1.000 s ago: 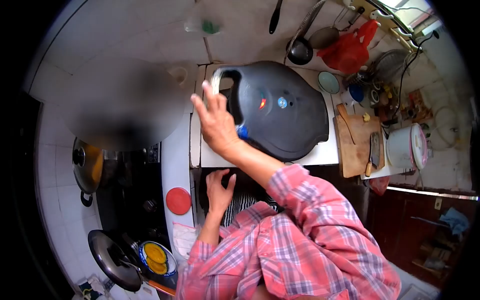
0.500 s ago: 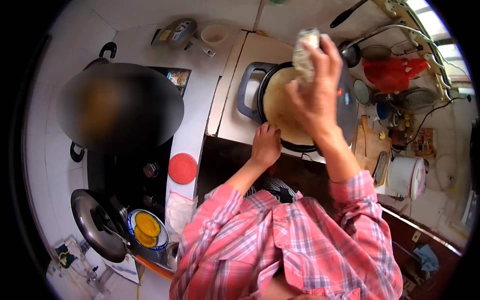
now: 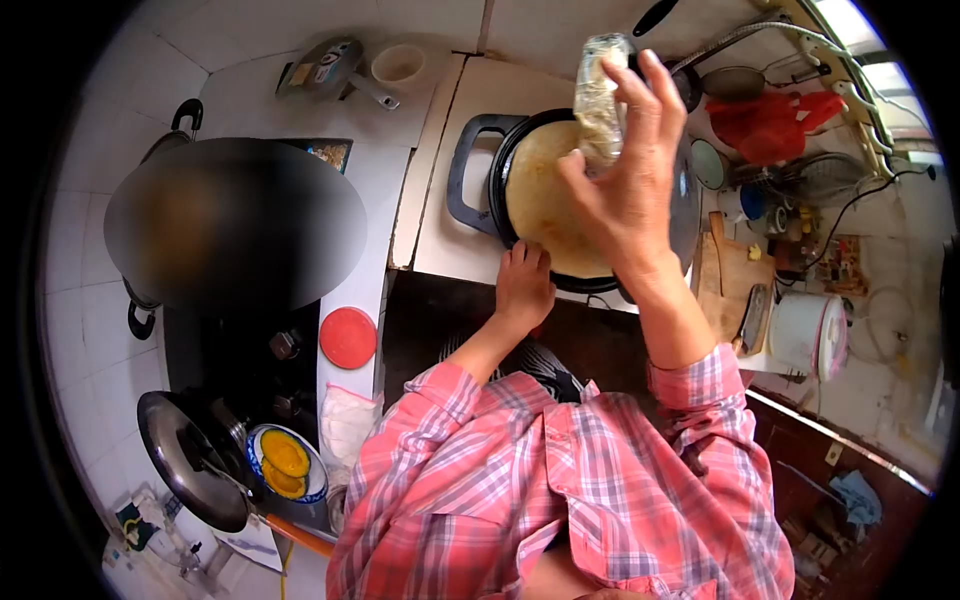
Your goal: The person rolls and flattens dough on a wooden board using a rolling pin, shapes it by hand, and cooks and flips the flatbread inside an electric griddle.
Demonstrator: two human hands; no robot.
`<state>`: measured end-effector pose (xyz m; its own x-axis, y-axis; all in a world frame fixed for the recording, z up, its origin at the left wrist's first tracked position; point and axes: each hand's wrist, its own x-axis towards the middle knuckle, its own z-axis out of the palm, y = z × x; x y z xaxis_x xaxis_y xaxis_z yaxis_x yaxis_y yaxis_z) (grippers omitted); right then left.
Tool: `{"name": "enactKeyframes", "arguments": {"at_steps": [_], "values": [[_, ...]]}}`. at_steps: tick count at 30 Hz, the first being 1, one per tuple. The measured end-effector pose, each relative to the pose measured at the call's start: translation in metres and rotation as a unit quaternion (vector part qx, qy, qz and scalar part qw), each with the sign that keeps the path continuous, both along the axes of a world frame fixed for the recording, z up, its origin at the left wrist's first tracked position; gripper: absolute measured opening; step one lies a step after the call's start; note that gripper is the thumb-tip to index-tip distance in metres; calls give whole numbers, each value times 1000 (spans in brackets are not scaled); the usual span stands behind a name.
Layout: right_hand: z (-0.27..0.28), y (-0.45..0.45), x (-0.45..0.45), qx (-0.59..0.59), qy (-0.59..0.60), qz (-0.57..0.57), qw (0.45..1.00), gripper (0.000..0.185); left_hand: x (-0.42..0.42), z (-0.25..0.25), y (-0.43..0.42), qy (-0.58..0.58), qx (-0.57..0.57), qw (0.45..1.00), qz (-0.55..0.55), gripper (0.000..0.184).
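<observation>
Flatbread (image 3: 540,185), pale and browned in patches, lies in the round black pan (image 3: 498,190) on the white tabletop (image 3: 440,250)! Down at the near rim comes the left hand (image 3: 525,285), fingers curled at the bread's edge; whether they pinch it, I can't tell from here. Up above, the right hand (image 3: 640,150) grips the plastic-wrapped handle (image 3: 601,100), the raised dark lid (image 3: 683,215) just behind it!

A white tiled wall (image 3: 75,330) stands left, a window (image 3: 848,25) (bright with daylight) right.
</observation>
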<state>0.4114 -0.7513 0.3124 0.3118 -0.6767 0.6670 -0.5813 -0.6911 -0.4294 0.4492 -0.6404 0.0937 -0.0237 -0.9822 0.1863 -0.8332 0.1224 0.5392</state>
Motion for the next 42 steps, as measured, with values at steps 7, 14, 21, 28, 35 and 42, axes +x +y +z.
{"name": "enactKeyframes", "arguments": {"at_steps": [7, 14, 21, 28, 35, 42], "values": [[-28, 5, 37, 14, 39, -21, 999, 73, 10, -2, 1, -5, -7, 999, -48, 41], [-137, 4, 88, 4, 172, -51, 984, 63, 42, 35, 55, 66, 50, 996, -23, 16], [-230, 19, 119, 51, 206, -38, 977, 53, 99, 41, 116, 82, 105, 986, 104, 25], [-156, 48, 38, 125, 20, -4, 992, 59, 80, 63, 92, 142, 138, 979, 46, 20], [-159, 158, -197, 184, -3, -333, 925, 53, -25, 72, 39, 162, 167, 944, -236, 20], [-178, 398, -341, 205, -68, -698, 682, 47, -209, 87, 78, 60, 168, 836, -519, 22]]}}
